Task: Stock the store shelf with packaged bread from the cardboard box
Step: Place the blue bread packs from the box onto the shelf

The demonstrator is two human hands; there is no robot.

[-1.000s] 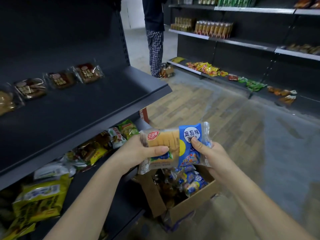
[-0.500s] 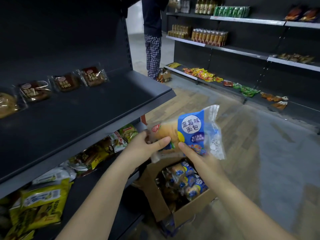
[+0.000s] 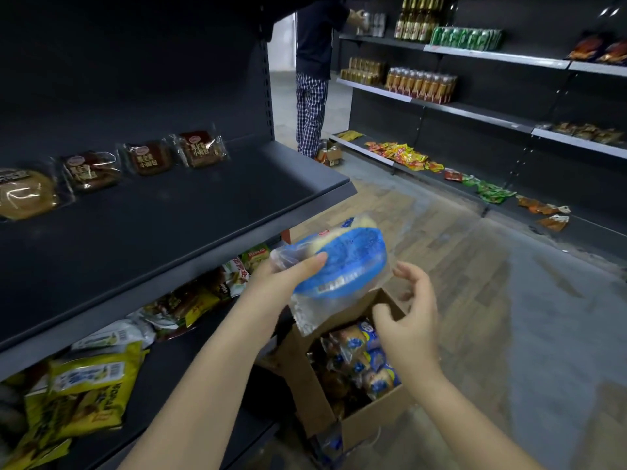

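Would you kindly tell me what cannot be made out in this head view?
All in the head view:
- Bread pack in the left hand: print smeared by motion blur.
- Box: pack count hidden by the right hand and its own wall.
- Round bun on the shelf: cut off by the left edge.
- Drinks across the aisle: labels too small.

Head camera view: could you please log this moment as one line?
left hand: holds bread pack | right hand: open, beside pack | box: more bread inside | shelf: four buns at back
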